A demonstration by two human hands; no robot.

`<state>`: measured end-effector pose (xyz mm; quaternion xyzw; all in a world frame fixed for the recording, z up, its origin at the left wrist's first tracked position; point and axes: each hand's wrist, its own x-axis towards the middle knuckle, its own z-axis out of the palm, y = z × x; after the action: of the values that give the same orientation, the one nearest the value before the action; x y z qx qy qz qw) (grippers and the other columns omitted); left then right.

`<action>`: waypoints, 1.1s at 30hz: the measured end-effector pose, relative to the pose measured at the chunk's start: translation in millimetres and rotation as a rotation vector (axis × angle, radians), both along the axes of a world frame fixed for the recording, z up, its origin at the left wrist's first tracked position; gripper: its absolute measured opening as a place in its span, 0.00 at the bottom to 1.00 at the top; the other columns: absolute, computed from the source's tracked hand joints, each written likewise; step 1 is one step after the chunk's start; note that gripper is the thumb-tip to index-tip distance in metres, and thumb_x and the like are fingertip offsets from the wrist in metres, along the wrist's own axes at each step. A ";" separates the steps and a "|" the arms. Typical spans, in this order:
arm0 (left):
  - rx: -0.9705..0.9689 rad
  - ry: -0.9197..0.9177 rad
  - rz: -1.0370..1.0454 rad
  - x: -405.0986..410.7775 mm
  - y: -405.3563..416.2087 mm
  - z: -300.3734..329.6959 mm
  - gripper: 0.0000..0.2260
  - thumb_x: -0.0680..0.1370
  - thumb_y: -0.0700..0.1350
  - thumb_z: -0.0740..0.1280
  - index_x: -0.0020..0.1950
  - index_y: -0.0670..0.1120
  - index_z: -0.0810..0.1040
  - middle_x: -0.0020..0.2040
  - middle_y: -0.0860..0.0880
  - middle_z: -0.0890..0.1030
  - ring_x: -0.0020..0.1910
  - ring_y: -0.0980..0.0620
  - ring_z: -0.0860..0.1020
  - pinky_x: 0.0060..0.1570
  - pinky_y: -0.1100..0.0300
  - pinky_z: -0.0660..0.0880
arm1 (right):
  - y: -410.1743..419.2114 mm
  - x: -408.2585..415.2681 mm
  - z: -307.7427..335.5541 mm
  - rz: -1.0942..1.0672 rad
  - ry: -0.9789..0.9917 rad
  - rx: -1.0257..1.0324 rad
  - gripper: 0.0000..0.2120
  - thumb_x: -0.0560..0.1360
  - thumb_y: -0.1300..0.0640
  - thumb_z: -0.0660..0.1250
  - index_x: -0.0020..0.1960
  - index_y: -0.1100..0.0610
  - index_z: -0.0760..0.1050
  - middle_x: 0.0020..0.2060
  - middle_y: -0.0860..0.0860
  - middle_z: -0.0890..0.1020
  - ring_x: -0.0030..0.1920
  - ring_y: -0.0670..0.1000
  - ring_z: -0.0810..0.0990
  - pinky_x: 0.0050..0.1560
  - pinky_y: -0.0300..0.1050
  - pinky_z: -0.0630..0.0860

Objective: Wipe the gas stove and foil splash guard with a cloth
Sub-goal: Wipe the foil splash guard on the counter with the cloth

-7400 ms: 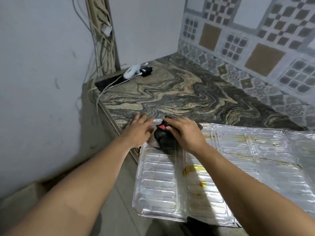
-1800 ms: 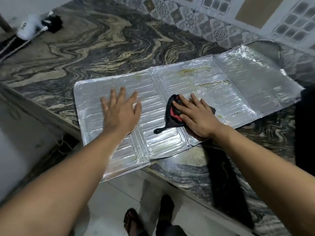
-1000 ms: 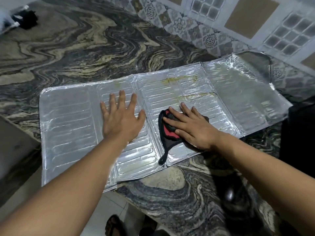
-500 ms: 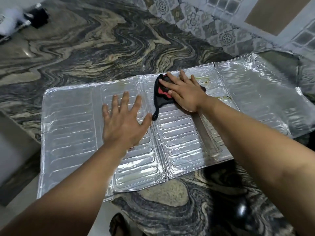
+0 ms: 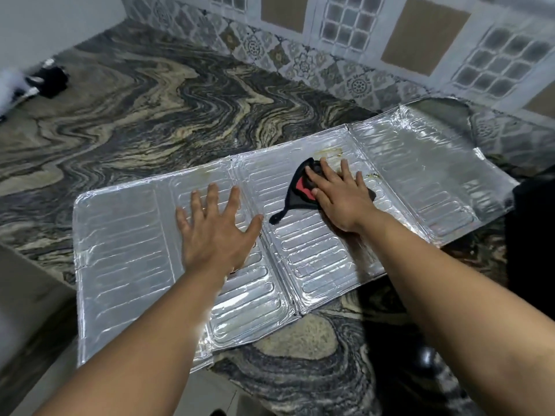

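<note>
The silver foil splash guard (image 5: 120, 250) lies unfolded flat on the marbled countertop (image 5: 150, 115), its left end overhanging the counter's edge. My right hand (image 5: 339, 193) presses a black and red cloth (image 5: 300, 190) flat onto the guard's third panel, just below a yellow-brown grease stain (image 5: 330, 152) near the far edge. A thin black tail of the cloth trails toward my left thumb. My left hand (image 5: 216, 232) lies flat with fingers spread on the second panel, holding the guard down. The gas stove's dark edge (image 5: 534, 220) shows at the far right.
A white and black device with a cable (image 5: 33, 84) lies at the far left of the counter. A patterned tiled wall (image 5: 360, 49) runs behind the counter. The floor shows below the counter's front edge.
My right hand has slid the cloth to the right and slightly nearer along the third panel since half a second ago. My left hand stays flat on the second panel.
</note>
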<state>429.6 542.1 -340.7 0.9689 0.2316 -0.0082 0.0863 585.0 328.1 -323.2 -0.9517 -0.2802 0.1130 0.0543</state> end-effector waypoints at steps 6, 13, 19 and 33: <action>0.004 -0.020 -0.015 -1.2 -0.1 0.8 0.38 0.72 0.76 0.38 0.79 0.60 0.48 0.82 0.48 0.49 0.80 0.41 0.45 0.74 0.36 0.42 | -49.4 -61.8 1.2 -0.014 0.009 -0.023 0.24 0.83 0.42 0.44 0.77 0.34 0.42 0.79 0.43 0.41 0.78 0.58 0.36 0.76 0.63 0.38; 0.165 0.168 -0.114 11.3 -9.7 18.7 0.35 0.79 0.65 0.41 0.81 0.47 0.48 0.81 0.42 0.48 0.79 0.38 0.44 0.71 0.30 0.39 | -74.5 -100.6 5.5 -0.082 0.044 -0.052 0.24 0.83 0.45 0.47 0.77 0.35 0.43 0.79 0.44 0.41 0.78 0.59 0.35 0.76 0.62 0.38; -0.121 0.125 -0.116 28.1 -43.0 18.2 0.31 0.81 0.59 0.45 0.81 0.49 0.42 0.81 0.46 0.39 0.79 0.40 0.39 0.74 0.35 0.40 | -94.1 -94.3 11.5 0.033 0.076 -0.076 0.25 0.84 0.46 0.48 0.76 0.33 0.42 0.78 0.41 0.39 0.78 0.57 0.35 0.77 0.61 0.42; -0.027 -0.010 -0.051 24.7 -52.8 -3.9 0.33 0.78 0.64 0.42 0.80 0.53 0.40 0.81 0.49 0.39 0.79 0.44 0.37 0.74 0.36 0.39 | -87.9 16.3 8.6 0.460 -0.006 -0.082 0.24 0.83 0.43 0.45 0.77 0.34 0.42 0.78 0.39 0.39 0.78 0.55 0.35 0.77 0.56 0.41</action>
<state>454.2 489.3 -344.5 0.9733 0.2061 -0.0089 0.1005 601.3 240.2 -314.7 -0.8646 -0.4850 0.1307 -0.0125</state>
